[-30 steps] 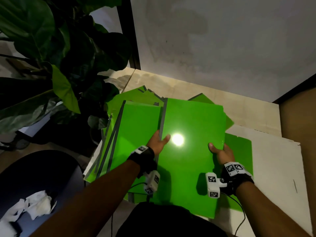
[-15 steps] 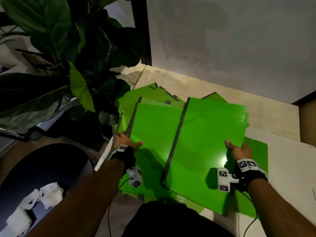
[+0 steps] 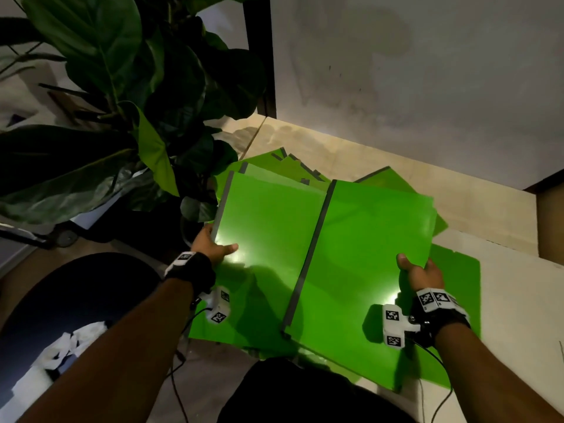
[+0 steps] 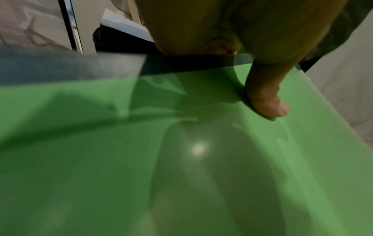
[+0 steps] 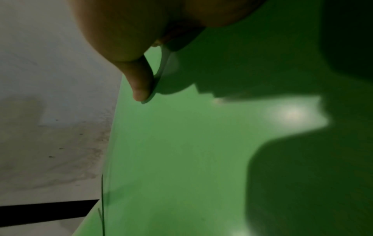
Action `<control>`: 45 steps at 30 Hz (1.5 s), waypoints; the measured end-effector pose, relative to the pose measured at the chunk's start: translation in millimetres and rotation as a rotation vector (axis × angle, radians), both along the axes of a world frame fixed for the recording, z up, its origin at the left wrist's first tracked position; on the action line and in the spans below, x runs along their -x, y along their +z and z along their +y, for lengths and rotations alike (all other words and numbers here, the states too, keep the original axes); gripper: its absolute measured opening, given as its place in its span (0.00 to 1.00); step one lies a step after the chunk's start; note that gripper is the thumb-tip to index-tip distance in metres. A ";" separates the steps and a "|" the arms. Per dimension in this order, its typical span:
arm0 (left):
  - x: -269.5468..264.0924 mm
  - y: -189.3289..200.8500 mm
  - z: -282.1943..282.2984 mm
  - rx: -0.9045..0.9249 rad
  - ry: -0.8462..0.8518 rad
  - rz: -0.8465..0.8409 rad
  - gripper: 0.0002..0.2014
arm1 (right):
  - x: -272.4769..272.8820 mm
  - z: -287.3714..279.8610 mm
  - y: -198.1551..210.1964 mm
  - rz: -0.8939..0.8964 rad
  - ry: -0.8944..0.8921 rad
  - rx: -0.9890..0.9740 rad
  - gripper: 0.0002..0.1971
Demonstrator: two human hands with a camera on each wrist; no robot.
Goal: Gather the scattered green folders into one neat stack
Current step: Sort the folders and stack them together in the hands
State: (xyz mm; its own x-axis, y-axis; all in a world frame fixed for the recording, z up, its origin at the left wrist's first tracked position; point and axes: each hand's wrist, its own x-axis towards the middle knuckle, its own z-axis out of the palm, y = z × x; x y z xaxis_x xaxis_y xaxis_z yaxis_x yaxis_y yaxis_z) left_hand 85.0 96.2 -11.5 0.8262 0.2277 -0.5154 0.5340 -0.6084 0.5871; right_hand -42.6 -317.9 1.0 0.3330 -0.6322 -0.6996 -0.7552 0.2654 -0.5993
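We held one green folder in our left hand and another folder in our right hand, thumbs on top, fingers probably curled underneath, to stack them.

— Office corner, or a home study?
— Hard to tell which. Pale wooden desk against a plain white wall, covered in green folders.
— Anything else?
— Big leafy plant beside it, dark round seat with crumpled tissue.
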 end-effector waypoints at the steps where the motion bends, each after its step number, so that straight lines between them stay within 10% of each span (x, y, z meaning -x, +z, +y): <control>1: -4.2 2.3 4.4 0.058 0.022 -0.030 0.32 | 0.8 1.0 3.7 -0.017 -0.003 0.007 0.53; 8: -37.7 56.6 12.6 0.314 0.215 -0.219 0.32 | 20.4 -29.5 -10.6 0.002 0.018 0.092 0.59; 13: -29.2 60.7 -33.1 0.514 0.045 -0.125 0.21 | 22.2 -36.4 -25.0 -0.019 0.026 0.076 0.59; 19: 23.4 27.0 -131.8 0.340 -0.185 -0.020 0.33 | 11.5 -12.1 21.0 -0.072 0.095 0.103 0.42; 25: 69.2 1.5 -175.2 0.276 -0.400 0.179 0.41 | 21.1 4.8 28.6 -0.129 0.158 0.119 0.48; 31: 27.3 29.3 -179.5 0.130 -0.417 -0.271 0.49 | 36.0 2.0 31.9 -0.255 0.145 0.047 0.17; 36: -43.5 83.3 -216.7 0.041 -0.603 -0.466 0.35 | 37.1 1.8 39.4 -0.357 0.164 0.024 0.22; 45: -50.2 62.2 -242.3 -0.146 -0.961 -0.208 0.26 | 43.3 -12.1 22.9 -0.261 0.248 0.061 0.35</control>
